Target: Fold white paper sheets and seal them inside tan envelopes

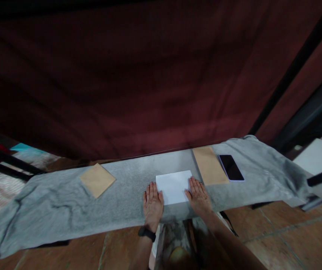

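A white sheet of paper (173,187) lies flat on the grey cloth in front of me. My left hand (152,202) rests palm down at its left edge, fingers stretched out, the thumb by the paper's side. At the right edge my right hand (198,197) also lies flat, its thumb and fingertips touching or overlapping the sheet. Neither hand grips anything. Just beyond my right fingers is a brown paper envelope or folded sheet (210,167), with a dark-screened phone (231,167) beside it. Farther left lies a smaller brown paper piece (97,180), turned like a diamond.
The grey cloth (127,202) covers a long narrow bench or table and wrinkles at both ends. A dark red curtain (155,93) hangs behind it. Black bars (287,75) stand at the sides. Tiled floor (121,247) shows below, and a white surface (321,161) is at right.
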Motion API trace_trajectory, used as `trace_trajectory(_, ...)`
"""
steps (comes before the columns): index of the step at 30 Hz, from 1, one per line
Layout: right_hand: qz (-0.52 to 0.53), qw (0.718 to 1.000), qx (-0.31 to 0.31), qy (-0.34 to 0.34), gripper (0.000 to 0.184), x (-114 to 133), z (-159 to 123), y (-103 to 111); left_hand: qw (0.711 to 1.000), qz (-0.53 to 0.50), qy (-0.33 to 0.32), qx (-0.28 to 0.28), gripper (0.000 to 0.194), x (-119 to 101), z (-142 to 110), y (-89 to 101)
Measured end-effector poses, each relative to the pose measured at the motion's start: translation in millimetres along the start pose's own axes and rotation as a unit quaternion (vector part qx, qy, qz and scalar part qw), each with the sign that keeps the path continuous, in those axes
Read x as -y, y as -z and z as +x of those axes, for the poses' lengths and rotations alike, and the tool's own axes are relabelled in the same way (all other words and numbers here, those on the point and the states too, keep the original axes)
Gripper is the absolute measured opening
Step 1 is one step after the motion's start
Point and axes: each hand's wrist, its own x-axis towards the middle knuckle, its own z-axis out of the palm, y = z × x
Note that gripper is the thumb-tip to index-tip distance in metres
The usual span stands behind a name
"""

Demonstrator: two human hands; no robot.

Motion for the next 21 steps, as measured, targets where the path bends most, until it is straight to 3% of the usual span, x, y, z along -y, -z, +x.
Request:
trace_trajectory(5, 0.0, 1.0, -0.005, -0.007, 0.058, 0.8, -1.5, 2.2, 0.999, -0.014, 0.026, -0.023, 0.057, -16.3, 1.7, -2.8)
trace_trajectory(12, 0.007, 1.0, 0.01, -0.005, 0.059, 0.5, -1.1, 4.9, 0.991, -0.06, -0.108, 0.046, 0.055, -69.0, 20.6, -12.9)
trace_trajectory(17, 0.029, 0.999, 0.021, -0.029, 0.057, 4.8, 3.7, -0.2, 0.993, -0.046, -0.1, 0.05, 0.054, -71.4, 26.7, -19.6)
trace_trajectory(21, 0.062, 0.997, 0.05, -0.023, 0.054, 27.6, 28.8, -6.6, 0.992, -0.036, -0.108, 0.052, 0.055, -67.8, 25.4, -20.8)
